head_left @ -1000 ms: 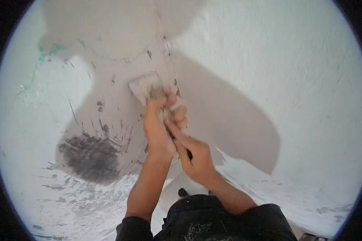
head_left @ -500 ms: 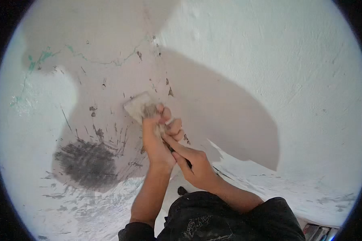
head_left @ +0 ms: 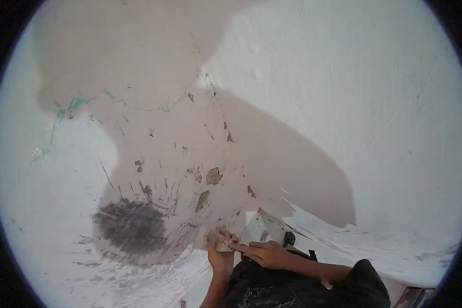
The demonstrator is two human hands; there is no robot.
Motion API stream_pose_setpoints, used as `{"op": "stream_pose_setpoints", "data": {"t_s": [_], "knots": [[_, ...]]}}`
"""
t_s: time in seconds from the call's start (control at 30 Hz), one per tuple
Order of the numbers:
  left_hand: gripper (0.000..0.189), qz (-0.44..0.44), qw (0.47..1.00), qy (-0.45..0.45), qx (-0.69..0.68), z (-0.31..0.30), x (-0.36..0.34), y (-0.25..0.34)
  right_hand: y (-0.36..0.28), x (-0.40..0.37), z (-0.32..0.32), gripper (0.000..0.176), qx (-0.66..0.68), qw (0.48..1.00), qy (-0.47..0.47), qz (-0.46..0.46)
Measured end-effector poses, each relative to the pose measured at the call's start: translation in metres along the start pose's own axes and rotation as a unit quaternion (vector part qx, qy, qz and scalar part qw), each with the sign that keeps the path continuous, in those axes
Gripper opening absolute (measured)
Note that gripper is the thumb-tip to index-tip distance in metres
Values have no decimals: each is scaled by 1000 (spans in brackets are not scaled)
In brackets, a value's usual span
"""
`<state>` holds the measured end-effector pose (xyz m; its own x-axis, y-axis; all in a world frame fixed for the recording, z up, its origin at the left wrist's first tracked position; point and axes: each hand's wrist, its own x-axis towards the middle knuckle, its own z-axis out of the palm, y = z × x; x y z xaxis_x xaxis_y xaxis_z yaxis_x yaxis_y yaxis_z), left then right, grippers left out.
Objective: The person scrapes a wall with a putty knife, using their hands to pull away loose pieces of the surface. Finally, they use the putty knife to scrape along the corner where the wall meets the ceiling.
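head view: the pale flat plate (head_left: 203, 238) sits in the left hand (head_left: 219, 256), fingers curled closed on it, its free part jutting leftward in front of the wall (head_left: 313, 77); the right hand (head_left: 269, 255) lies farther right, fingers pointing platewards, grip unclear

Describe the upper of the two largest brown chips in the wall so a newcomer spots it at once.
On the wall, find the big dark grey patch at lower left. Up and to its right sit two large brown chips, one above the other. The upper chip is rounder and broader than the narrow, slanting lower chip.
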<state>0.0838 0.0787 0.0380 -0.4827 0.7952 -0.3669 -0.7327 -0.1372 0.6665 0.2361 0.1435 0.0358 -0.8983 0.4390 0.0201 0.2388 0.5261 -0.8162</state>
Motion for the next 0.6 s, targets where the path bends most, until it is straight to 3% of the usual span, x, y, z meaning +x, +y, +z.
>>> {"op": "stream_pose_setpoints", "data": {"t_s": [0.17, 0.3, 0.4, 0.6], "knots": [[51, 88, 991, -97, 28, 86, 34, 35, -16, 27, -13, 54, 91, 987, 129, -21], [49, 117, 976, -176, 44, 167, 56, 64, -35, 71, -54, 46, 93, 904, 390, -148], [39, 133, 974, -165, 74, 193, 66, 74, -52, 80, -86, 45, 132, 919, 356, -104], [24, 106, 970, -213, 49, 210, 68, 89, -59, 93, -95, 49, 122, 892, 409, -148]]}}
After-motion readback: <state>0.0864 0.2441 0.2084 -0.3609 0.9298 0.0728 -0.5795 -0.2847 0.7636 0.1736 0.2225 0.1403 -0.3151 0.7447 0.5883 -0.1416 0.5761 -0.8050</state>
